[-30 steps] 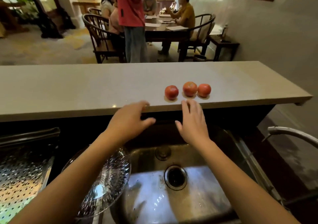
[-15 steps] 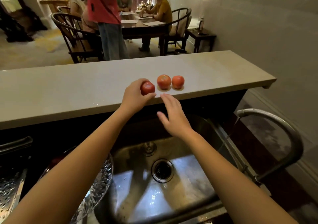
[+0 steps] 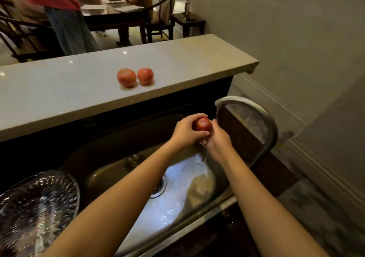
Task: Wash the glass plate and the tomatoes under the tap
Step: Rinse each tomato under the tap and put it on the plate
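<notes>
A red tomato (image 3: 203,124) is cupped between my left hand (image 3: 185,130) and my right hand (image 3: 217,138) just under the spout of the curved metal tap (image 3: 254,108). A thin stream of water runs from the spout past my hands into the steel sink (image 3: 177,203). Two more tomatoes (image 3: 126,77) (image 3: 145,75) sit side by side on the pale raised counter (image 3: 59,90) behind the sink. The patterned glass plate (image 3: 33,207) rests at the sink's left edge, partly hidden by my left forearm.
The sink drain (image 3: 158,187) lies below my forearms. Behind the counter a person in a red top (image 3: 57,4) stands next to a dark dining table (image 3: 110,13) with chairs and a seated person. A grey wall (image 3: 296,39) closes the right side.
My left hand lifted the leftmost tomato off the counter and carried it down under the tap. My right hand joined it on the tomato. The view swung right and down.
</notes>
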Available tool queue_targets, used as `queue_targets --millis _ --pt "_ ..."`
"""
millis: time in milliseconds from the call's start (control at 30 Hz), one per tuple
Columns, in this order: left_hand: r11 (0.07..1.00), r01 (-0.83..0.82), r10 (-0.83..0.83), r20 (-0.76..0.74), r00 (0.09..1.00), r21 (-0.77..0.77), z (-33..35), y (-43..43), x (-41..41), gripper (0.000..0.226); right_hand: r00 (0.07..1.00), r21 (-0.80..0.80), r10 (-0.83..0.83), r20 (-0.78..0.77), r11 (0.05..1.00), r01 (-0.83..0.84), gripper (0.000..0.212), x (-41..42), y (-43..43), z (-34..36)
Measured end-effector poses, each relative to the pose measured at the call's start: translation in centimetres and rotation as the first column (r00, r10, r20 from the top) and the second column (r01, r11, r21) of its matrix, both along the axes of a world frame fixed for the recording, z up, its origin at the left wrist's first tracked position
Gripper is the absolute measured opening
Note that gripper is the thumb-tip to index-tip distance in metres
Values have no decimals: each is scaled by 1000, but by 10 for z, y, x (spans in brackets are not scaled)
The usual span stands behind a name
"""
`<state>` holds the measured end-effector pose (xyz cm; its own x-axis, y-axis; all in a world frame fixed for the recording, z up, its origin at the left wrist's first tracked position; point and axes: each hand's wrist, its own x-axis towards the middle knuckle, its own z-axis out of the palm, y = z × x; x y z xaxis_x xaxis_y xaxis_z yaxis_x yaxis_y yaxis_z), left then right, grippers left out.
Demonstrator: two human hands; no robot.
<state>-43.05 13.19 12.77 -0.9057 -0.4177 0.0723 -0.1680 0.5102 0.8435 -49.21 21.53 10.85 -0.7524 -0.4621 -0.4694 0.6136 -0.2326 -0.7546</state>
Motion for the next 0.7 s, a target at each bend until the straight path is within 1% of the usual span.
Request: queue_targets --millis 67,167,233,400,467,500,567,633,700 --pt "999 14 -15 13 1000 39 -9 11 -14 53 999 -32 -37 36 999 38 47 -12 13 -6" --pt "995 10 -13 29 999 101 -18 21 -27 55 997 22 -56 47 998 55 46 -25 23 -14" --pt "990 11 -16 36 999 140 -22 23 -31 58 999 31 -31 36 999 30 46 -29 26 -19" --pt "992 18 -25 52 998 123 -25 23 -36 58 1000 34 31 -4 999 -30 46 -36 29 -29" --pt "997 33 -36 46 998 66 -25 21 -35 57 994 64 86 -69 995 -81 42 -38 28 -29" --pt "998 61 -61 28 998 -1 -25 20 -35 56 981 119 140 -135 985 -125 41 -39 28 -30" --pt "980 126 -131 -20 991 -151 -28 20 -33 48 925 270 284 -252 939 -215 44 -42 27 -28" --pt "959 139 -151 -30 988 -247 -31 17 -32 41 872 360 389 -298 892 -274 47 -44 25 -22" --pt "950 139 -154 -32 988 -279 -32 11 -32 37 849 376 433 -302 873 -311 50 -46 24 -18"
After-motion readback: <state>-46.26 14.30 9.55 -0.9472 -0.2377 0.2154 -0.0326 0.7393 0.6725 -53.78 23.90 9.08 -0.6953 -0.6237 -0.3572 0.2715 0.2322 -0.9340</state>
